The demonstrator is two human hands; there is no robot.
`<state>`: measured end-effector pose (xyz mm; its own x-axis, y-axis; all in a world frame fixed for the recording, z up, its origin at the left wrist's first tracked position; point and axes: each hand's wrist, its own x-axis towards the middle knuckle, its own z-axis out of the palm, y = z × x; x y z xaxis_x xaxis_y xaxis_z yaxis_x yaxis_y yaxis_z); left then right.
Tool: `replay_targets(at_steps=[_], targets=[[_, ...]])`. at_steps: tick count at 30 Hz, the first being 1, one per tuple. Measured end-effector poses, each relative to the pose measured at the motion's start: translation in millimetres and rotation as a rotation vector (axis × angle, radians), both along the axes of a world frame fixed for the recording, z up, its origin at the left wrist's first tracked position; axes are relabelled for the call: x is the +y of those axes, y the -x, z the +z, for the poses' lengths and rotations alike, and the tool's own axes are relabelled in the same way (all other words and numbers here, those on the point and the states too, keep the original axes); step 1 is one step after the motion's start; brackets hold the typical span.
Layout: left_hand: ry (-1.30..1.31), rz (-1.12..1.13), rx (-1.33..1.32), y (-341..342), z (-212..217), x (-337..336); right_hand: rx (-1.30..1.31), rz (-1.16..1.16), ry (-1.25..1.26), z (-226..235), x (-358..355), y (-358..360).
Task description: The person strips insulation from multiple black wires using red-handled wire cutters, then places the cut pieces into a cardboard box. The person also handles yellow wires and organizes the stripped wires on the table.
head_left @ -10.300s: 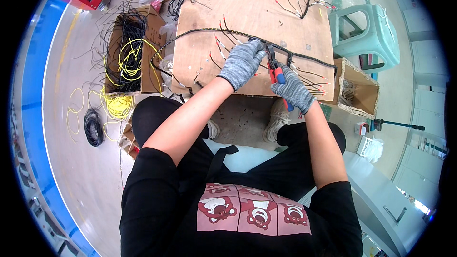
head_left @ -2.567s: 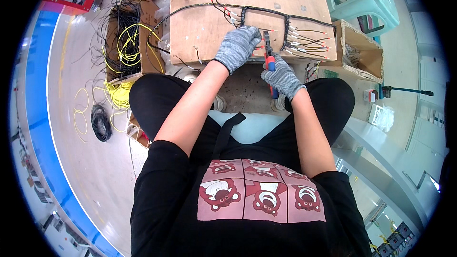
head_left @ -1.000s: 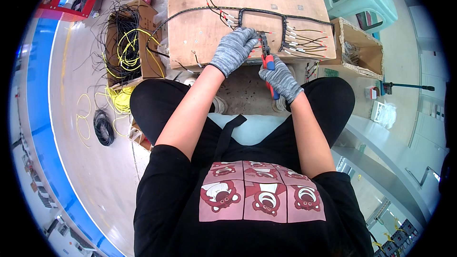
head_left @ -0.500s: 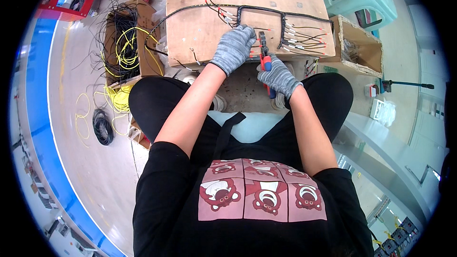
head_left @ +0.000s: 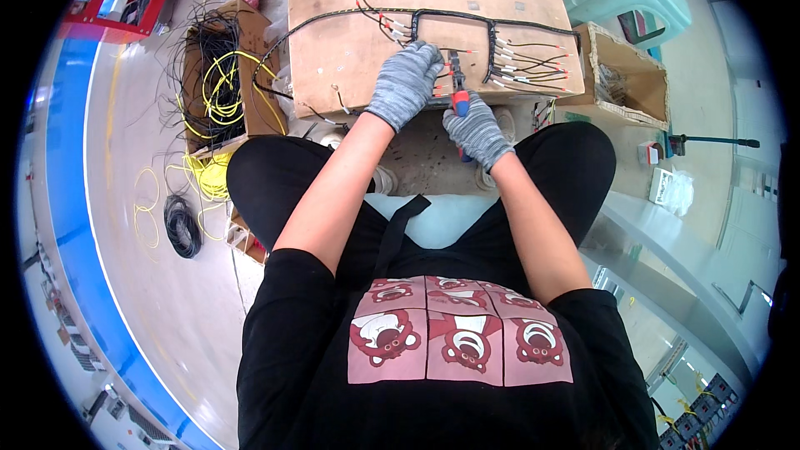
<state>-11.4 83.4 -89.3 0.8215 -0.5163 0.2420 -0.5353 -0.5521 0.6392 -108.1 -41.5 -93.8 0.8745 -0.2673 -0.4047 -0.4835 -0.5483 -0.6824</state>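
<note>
The pliers (head_left: 457, 87) stand nearly upright in the gloved right hand (head_left: 477, 128), red-and-blue handles in its grip, dark nose pointing away from the person and sitting just right of the left hand's (head_left: 406, 83) fingers. The harness (head_left: 493, 33), a black taped bundle, runs across the board beyond both hands, bending into a squared loop above them. Thin wires with pale tips fan out from it, some under the left hand, more to the right of the pliers.
</note>
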Motion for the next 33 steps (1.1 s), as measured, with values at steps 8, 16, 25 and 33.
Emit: replay_targets(at_steps=[8,16,25,33], targets=[[0.279,0.084,0.245,-3,-2,13,-0.161,-0.117,-0.534,3,-7,12],[0.588,0.158,0.532,1,0,26,-0.289,-0.204,-0.801,45,-18,28],[0.688,0.196,0.607,-1,-6,40,-0.221,0.025,-0.833,60,-18,69],[0.682,0.203,0.631,0,-8,46,-0.24,0.024,-0.884,57,-16,69]])
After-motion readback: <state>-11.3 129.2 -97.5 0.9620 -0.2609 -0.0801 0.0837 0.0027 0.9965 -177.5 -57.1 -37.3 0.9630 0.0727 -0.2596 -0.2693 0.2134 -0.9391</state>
